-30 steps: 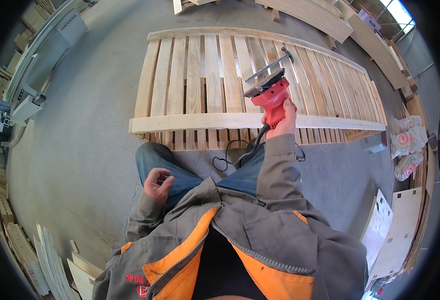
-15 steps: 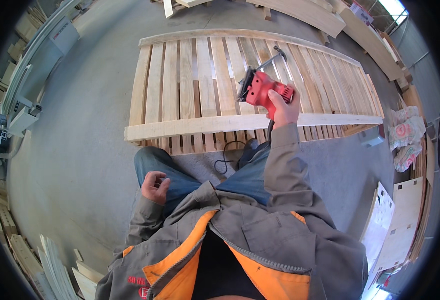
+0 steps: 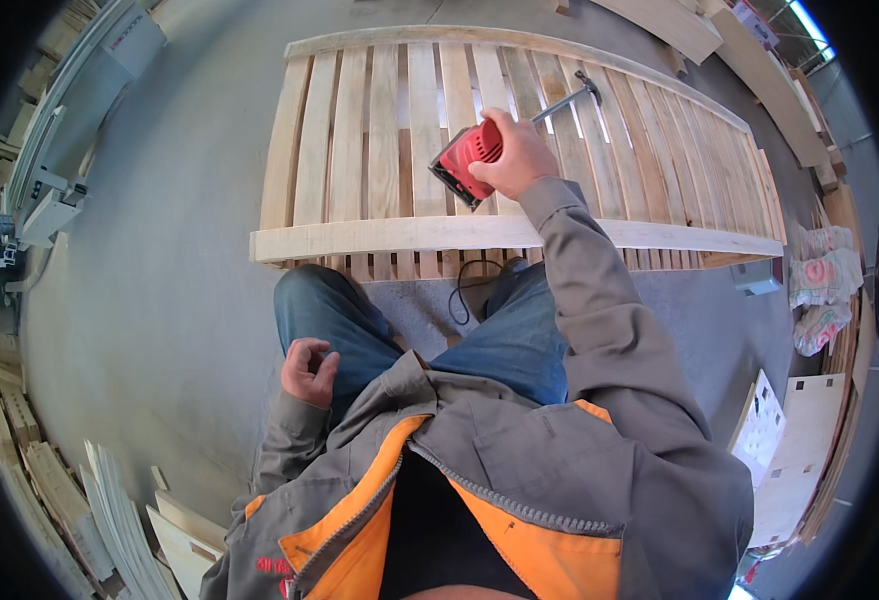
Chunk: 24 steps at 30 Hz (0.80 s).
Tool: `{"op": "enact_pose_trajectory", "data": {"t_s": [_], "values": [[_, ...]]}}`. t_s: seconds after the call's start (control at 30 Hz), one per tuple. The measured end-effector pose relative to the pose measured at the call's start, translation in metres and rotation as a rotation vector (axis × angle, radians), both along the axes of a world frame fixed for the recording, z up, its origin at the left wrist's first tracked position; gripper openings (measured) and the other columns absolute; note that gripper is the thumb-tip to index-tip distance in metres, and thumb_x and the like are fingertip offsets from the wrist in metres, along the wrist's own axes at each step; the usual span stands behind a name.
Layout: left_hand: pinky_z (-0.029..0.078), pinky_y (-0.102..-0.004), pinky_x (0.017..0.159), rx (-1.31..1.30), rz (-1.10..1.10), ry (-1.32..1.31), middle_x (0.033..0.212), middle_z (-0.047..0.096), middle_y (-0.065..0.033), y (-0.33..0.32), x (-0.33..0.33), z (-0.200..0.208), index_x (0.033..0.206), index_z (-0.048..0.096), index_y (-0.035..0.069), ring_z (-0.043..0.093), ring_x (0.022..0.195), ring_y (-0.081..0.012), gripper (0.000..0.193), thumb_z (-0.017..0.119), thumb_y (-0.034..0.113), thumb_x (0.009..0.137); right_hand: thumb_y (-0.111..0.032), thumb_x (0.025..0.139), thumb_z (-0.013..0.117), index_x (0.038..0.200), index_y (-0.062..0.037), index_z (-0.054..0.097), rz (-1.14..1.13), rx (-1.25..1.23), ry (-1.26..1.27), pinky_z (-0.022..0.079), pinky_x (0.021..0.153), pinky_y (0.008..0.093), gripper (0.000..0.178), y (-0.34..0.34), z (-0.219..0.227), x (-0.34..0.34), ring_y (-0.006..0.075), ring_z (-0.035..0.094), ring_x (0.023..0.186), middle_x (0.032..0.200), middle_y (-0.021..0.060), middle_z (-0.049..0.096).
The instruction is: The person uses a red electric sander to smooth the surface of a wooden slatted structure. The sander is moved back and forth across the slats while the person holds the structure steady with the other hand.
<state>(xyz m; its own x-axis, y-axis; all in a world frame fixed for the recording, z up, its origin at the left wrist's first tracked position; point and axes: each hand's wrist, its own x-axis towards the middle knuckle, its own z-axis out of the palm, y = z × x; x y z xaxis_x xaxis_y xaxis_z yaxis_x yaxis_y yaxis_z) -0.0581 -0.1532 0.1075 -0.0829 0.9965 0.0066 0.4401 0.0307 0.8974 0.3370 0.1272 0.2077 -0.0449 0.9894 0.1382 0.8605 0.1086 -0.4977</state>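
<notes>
My right hand [image 3: 520, 158] is wrapped round the red body of a palm sander [image 3: 473, 152]. The sander is tilted, its dark flat base facing left and toward me. It is over the pale slats of a long wooden slatted frame [image 3: 385, 150], just beyond the near rail [image 3: 390, 237]; whether it touches the wood I cannot tell. A claw hammer [image 3: 572, 97] lies on the slats past my right hand. Beside my left thigh, my left hand [image 3: 310, 371] is loosely closed, with nothing visible in it.
A dark cord [image 3: 457, 297] loops on the floor between my legs. Long boards [image 3: 665, 28] are at the far right. White sacks [image 3: 825, 275] and leaning panels [image 3: 798, 455] line the right. At left stands a long grey machine [image 3: 80, 130], with stacked timber [image 3: 60, 490] nearer me.
My right hand has carried the sander left and turned it, so its base now faces more toward me. My left hand stays beside my thigh. The view has shifted slightly.
</notes>
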Motion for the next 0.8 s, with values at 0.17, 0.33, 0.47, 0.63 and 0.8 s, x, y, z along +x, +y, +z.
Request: {"op": "enact_pose_trajectory", "data": {"t_s": [0.17,0.33,0.47,0.63,0.8], "values": [[0.05,-0.0303,0.067,-0.019,0.019,0.006,0.095,0.063,-0.0081,0.012,0.002,-0.011,0.105,0.068,0.001,0.058,0.07,-0.0151,0.017,0.077,0.002,0.091,-0.03,0.079,0.082,0.148,-0.03,0.056,0.096,-0.088,-0.185,0.058,0.097,0.048,0.073,0.03,-0.012,-0.027,0.0383,0.068,0.117,0.126,0.0181,0.063],[0.05,-0.0305,0.066,-0.048,0.072,0.023,0.092,0.063,-0.0084,0.046,0.004,-0.013,0.102,0.068,0.001,0.058,0.07,-0.0155,0.012,0.076,0.002,0.093,-0.027,0.076,0.085,0.148,-0.0309,0.055,0.199,-0.114,-0.261,0.059,0.096,0.0481,0.078,0.05,-0.022,-0.036,0.0389,0.069,0.114,0.125,0.0165,0.062],[0.05,-0.0302,0.066,-0.06,0.09,0.001,0.091,0.063,-0.0082,0.058,0.0,-0.026,0.1,0.068,0.001,0.058,0.07,-0.0159,0.011,0.077,0.003,0.093,-0.027,0.078,0.084,0.146,-0.0294,0.056,0.321,-0.131,-0.298,0.059,0.094,0.0488,0.073,0.057,-0.024,-0.044,0.038,0.068,0.117,0.125,0.017,0.062],[0.05,-0.0298,0.065,-0.092,0.094,-0.035,0.089,0.064,-0.0089,0.067,0.001,-0.027,0.099,0.068,0.001,0.059,0.069,-0.0161,0.01,0.076,0.003,0.093,-0.03,0.078,0.086,0.142,-0.0269,0.059,0.465,-0.079,-0.321,0.06,0.088,0.0492,0.07,0.052,-0.023,-0.05,0.038,0.067,0.112,0.117,0.0171,0.06],[0.05,-0.0295,0.064,-0.153,0.103,-0.047,0.088,0.064,-0.0096,0.071,0.0,-0.025,0.098,0.068,0.0,0.059,0.068,-0.0157,0.009,0.076,0.002,0.093,-0.034,0.079,0.088,0.142,-0.0251,0.058,0.567,-0.064,-0.323,0.06,0.086,0.0498,0.07,0.045,-0.019,-0.06,0.0387,0.067,0.109,0.116,0.0169,0.059]]}}
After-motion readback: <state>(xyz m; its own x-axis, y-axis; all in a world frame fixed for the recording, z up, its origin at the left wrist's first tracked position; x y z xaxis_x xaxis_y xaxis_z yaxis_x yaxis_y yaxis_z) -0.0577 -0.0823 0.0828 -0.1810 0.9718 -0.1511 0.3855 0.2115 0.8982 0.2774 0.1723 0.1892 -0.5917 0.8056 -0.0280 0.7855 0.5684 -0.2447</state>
